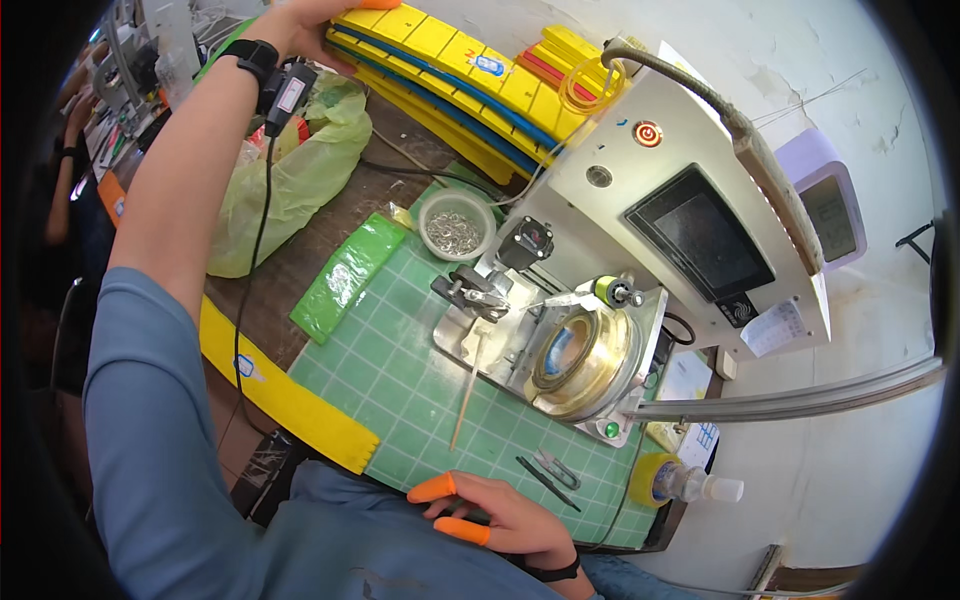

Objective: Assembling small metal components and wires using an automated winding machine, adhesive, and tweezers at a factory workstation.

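The left hand is at the upper edge of the view, at the end of the stack of yellow strips, which has blue layers between; its fingers touch this end, one on the upper face, but the hand is partly cut by the border, so I cannot tell how firmly it is closed or whether it grips a strip; the stack lies at the back of the counter, to the left of the grey machine.

The right hand is near the front edge of the green mat, loosely open with the fingers a little bent, and no object is seen in it; two of its fingers wear orange covers.

On the mat there are a wooden stick, black tweezers and a green packet; a round dish with small metal pieces stands behind the packet; another yellow strip lies along the near left side.
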Motion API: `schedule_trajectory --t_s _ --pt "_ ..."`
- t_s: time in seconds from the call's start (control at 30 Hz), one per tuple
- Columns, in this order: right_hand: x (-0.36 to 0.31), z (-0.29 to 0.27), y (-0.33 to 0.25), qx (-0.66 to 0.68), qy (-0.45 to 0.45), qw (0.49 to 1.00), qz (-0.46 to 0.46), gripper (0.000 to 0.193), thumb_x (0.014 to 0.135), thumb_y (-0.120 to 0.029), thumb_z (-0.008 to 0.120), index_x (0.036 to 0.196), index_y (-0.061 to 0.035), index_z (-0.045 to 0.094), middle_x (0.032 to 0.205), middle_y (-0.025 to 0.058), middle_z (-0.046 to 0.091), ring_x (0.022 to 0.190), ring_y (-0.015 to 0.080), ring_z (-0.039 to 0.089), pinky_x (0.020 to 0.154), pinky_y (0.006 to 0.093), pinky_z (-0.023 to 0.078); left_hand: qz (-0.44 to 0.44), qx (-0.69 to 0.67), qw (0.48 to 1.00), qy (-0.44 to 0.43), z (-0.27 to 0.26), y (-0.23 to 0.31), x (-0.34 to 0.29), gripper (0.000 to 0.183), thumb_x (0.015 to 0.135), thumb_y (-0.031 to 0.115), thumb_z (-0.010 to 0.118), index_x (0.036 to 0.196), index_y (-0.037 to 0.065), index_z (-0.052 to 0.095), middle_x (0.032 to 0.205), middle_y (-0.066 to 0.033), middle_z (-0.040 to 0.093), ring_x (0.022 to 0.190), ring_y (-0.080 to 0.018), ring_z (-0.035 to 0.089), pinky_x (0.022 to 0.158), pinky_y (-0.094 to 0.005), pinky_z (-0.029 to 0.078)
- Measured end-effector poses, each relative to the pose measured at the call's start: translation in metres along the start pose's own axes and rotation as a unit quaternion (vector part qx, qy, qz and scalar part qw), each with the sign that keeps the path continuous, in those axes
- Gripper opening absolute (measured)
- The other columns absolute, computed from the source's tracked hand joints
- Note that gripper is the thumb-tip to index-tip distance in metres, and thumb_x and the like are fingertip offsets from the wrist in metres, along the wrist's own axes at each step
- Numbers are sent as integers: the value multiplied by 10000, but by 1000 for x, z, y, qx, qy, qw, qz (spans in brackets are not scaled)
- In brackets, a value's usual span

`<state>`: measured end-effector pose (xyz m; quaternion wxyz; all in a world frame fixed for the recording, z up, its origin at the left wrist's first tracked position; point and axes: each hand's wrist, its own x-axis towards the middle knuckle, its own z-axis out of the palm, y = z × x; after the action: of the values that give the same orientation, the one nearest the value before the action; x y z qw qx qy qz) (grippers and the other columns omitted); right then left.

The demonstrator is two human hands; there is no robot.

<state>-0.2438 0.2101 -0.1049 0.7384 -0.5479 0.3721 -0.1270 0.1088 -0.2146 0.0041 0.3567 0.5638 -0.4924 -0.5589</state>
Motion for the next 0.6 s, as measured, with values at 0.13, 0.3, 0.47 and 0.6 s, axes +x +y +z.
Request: schedule_trajectory --t_s 0.13,0.3,0.47,0.6 --pt "-5 0 1 -3 13 1000 -7 380 1033 -136 656 1380 2 584 1306 103 609 1072 181 672 915 296 557 16 -8 1000 -3 -47 -40 33 664 936 590 700 1401 133 578 1270 -96 685 1182 -264 652 1009 -566 542" --pt "-5 1 6 11 -6 1000 -15 376 1033 -123 657 1379 4 584 1295 100 618 1062 171 671 903 286 558 43 -52 998 4 -38 -46 16 656 926 569 727 1404 145 578 1253 -76 692 1152 -232 657 983 -561 544" --pt "-2 4 2 6 -22 1000 -10 381 1032 -118 658 1386 0 582 1302 97 620 1060 162 669 896 277 554 62 -9 998 2 -13 -26 4 649 921 578 726 1388 149 589 1214 -70 698 1098 -207 678 886 -461 603" --pt "-3 3 1 0 -16 1000 -15 379 1031 -115 659 1385 -2 583 1307 96 619 1066 161 666 902 275 549 85 27 996 14 -13 -25 7 635 923 566 728 1380 146 597 1200 -65 708 1093 -210 693 884 -444 615"
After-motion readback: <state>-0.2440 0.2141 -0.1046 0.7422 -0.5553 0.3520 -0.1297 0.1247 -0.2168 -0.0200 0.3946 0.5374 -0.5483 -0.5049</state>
